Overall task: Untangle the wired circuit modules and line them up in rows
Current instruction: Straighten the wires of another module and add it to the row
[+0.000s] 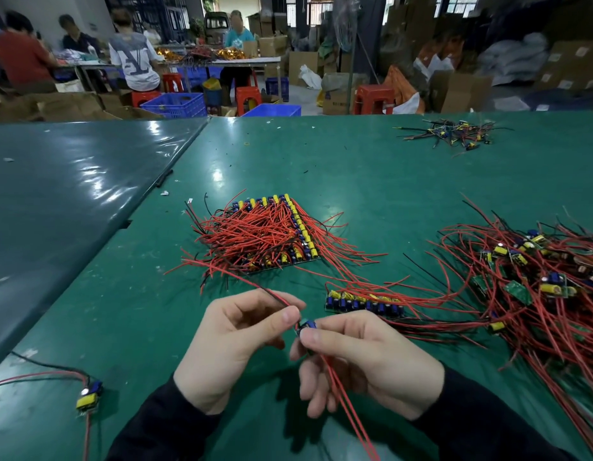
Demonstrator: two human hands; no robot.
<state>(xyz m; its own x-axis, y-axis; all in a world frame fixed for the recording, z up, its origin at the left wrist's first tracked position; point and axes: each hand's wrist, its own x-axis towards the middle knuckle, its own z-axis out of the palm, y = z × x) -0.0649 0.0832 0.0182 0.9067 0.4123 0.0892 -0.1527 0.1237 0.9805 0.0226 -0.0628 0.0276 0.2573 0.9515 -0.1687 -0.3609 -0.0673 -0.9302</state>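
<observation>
Both hands are holding one circuit module [306,327] above the green surface [371,181]: the right hand [365,357] is pinching it (apparently by its edges), and the left hand [235,341] is pinching its red wire [272,294] between curled fingers.

Overhead glare, soft shadows (fisheye edges)
</observation>
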